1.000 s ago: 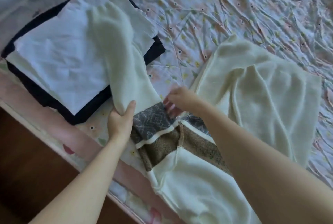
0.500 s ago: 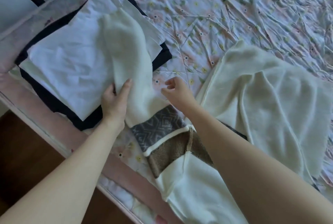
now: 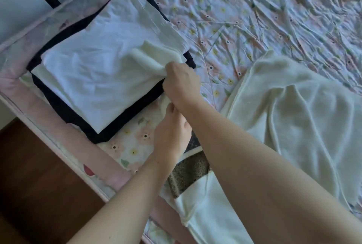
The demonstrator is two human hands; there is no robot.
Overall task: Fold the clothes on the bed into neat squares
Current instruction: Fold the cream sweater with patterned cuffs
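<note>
Where the sleeve [image 3: 156,57] of the cream sweater [image 3: 290,118] lay stretched far across the folded white garment [image 3: 94,79] half a second ago, it is now bunched into a short roll at that garment's right edge. The right hand [image 3: 181,85], which then hovered beside the sleeve with fingers loose, has crossed leftward and now grips the gathered cloth, knuckles up, fingers curled round it. The left hand [image 3: 172,134], which had rested flat on the sleeve over the white garment, has drawn nearer and to the right; it sits just below the right hand, its thumb pinching a fold of the same cream cloth. The sweater's body lies spread on the right of the bed, with its grey and brown patterned band [image 3: 191,173] showing between the two forearms near the bed's edge. The white garment lies on a folded dark garment [image 3: 64,108] at the left corner of the flowered bedsheet [image 3: 254,14], and the wooden floor [image 3: 35,185] shows at near left.
</note>
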